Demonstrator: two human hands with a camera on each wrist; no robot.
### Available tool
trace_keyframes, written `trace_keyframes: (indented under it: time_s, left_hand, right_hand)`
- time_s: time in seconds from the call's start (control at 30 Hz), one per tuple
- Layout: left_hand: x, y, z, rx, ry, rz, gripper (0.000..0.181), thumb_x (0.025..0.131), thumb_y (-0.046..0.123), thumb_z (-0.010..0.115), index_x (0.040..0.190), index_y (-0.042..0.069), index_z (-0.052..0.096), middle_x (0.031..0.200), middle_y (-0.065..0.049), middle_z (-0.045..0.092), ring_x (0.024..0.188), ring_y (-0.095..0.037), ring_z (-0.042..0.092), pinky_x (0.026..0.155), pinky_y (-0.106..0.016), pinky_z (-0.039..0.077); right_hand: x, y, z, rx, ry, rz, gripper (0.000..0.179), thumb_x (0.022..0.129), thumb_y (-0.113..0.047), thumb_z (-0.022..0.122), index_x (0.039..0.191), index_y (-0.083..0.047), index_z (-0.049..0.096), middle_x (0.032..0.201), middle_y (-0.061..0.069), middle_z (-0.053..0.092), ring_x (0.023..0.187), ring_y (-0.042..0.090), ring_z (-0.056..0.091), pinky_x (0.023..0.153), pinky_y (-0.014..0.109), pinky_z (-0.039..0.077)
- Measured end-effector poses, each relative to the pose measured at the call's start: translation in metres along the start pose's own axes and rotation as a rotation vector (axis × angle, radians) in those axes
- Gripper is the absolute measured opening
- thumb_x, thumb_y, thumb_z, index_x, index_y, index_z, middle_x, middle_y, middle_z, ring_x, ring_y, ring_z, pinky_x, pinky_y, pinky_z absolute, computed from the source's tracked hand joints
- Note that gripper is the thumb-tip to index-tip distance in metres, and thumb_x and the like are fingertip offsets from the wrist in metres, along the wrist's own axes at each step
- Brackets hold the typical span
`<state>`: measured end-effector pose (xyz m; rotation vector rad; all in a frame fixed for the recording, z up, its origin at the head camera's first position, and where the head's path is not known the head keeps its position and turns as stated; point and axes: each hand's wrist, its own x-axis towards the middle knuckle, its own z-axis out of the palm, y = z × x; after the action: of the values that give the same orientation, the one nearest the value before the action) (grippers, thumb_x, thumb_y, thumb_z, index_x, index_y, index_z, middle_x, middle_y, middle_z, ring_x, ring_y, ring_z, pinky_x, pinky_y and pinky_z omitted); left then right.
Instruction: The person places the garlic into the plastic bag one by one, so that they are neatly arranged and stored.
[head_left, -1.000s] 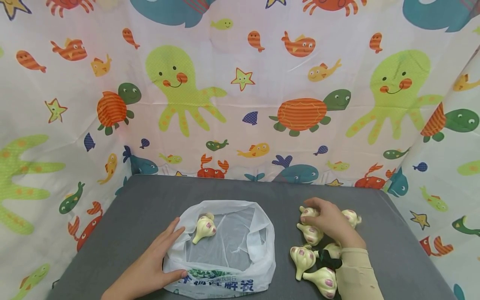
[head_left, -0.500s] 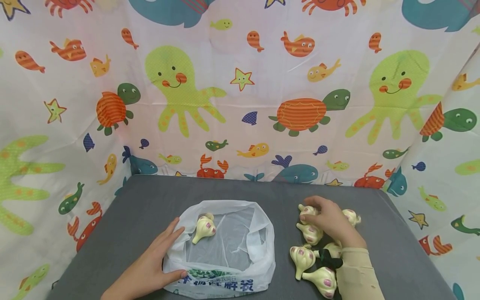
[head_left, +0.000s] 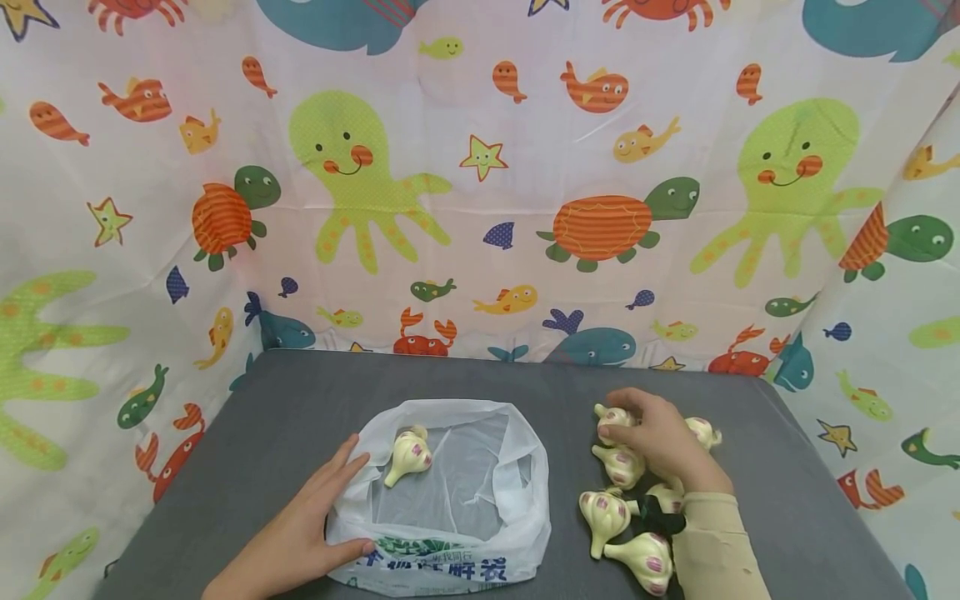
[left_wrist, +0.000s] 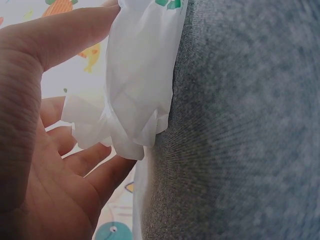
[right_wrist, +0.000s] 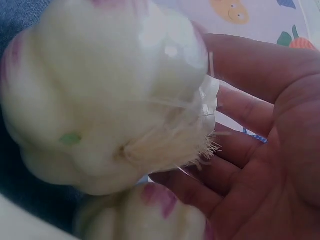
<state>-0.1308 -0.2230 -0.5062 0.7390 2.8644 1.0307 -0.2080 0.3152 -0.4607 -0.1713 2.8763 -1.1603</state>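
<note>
My left hand (head_left: 303, 521) lies along the left side of a white plastic bag (head_left: 531, 542), fingers spread and nearly straight, thumb at the front. In the left wrist view, the thumb touches the bag's crumpled edge (left_wrist: 142, 75). A single garlic bulb (head_left: 409, 457) lies inside the open bag. My right hand (head_left: 670, 437) pinches another garlic bulb (head_left: 613, 417) between thumb and fingers, at the far end of a loose group. Close below it sits a second bulb (head_left: 619, 467). A large bulb with root hairs (right_wrist: 105, 100) hides most of the held one in the right wrist view.
Several more garlic bulbs (head_left: 604, 518) lie on the grey table (head_left: 480, 375) near the right forearm, one bulb (head_left: 705, 432) beyond the wrist. A dark object (head_left: 662, 517) sits beside the beige sleeve (head_left: 712, 546). A sea-animal curtain (head_left: 465, 217) encloses the back and sides.
My right hand has shifted very slightly away from me, and the pinched garlic bulb has moved with it. The left hand and the bag stay where they were.
</note>
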Motion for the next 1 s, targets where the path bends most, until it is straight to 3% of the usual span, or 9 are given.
trace_keyframes:
  time_s: [0.47, 1.0]
  left_hand:
    - [0.0, -0.002, 0.001, 0.005, 0.006, 0.009, 0.11, 0.085, 0.07, 0.084, 0.171, 0.017, 0.04, 0.182, -0.007, 0.019, 0.159, -0.042, 0.034, 0.11, -0.072, 0.044]
    - [0.0, 0.0, -0.001, 0.002, -0.012, -0.024, 0.111, 0.085, 0.072, 0.084, 0.171, 0.019, 0.039, 0.183, -0.004, 0.017, 0.159, -0.041, 0.034, 0.11, -0.071, 0.045]
  right_hand:
    - [0.005, -0.005, -0.005, -0.035, 0.007, -0.05, 0.057, 0.098, -0.034, 0.085, 0.143, -0.004, 0.067, 0.142, 0.018, 0.069, 0.127, 0.043, 0.064, 0.104, 0.064, 0.051]
    - [0.007, -0.014, -0.01, -0.057, 0.008, -0.057, 0.056, 0.098, -0.032, 0.085, 0.143, -0.003, 0.067, 0.141, 0.019, 0.07, 0.129, 0.046, 0.064, 0.103, 0.066, 0.052]
